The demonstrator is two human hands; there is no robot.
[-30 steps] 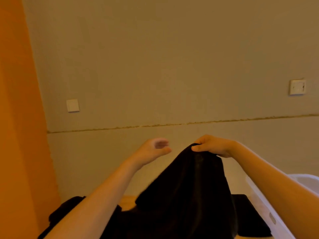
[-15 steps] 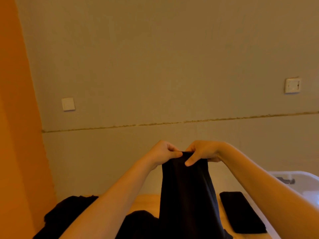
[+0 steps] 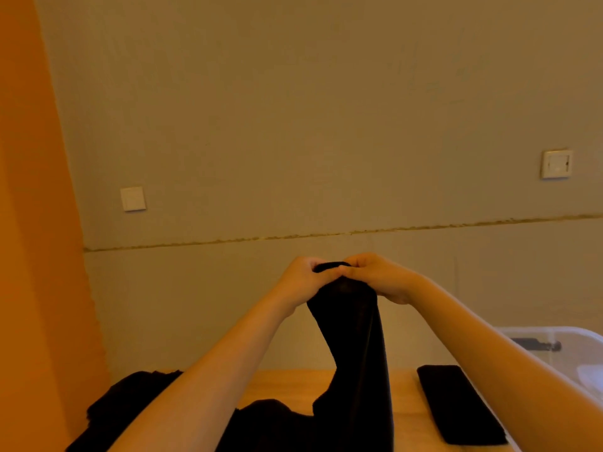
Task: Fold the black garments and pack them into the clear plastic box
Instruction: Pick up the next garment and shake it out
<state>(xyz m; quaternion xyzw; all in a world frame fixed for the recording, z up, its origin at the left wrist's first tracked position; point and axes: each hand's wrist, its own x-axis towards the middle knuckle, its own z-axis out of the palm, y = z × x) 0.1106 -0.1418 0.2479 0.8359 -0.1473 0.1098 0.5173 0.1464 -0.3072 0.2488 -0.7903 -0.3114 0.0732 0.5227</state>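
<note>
Head view: left hand (image 3: 301,278) and right hand (image 3: 375,277), raised together, apparently pinch black garment (image 3: 354,347)

wooden surface, dark cloth all over

the surface (image 3: 284,386) shows warm bare wood mid-frame. a loose black pile (image 3: 130,399) sprawls at left, a folded black piece (image 3: 456,402) lies flat at right, and the clear plastic box (image 3: 574,353) stands just beside it at the far right.

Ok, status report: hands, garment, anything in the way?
Left hand and right hand both pinch top edge of black garment, hanging over table. Folded garment beside clear plastic box. Nothing blocking.
</note>
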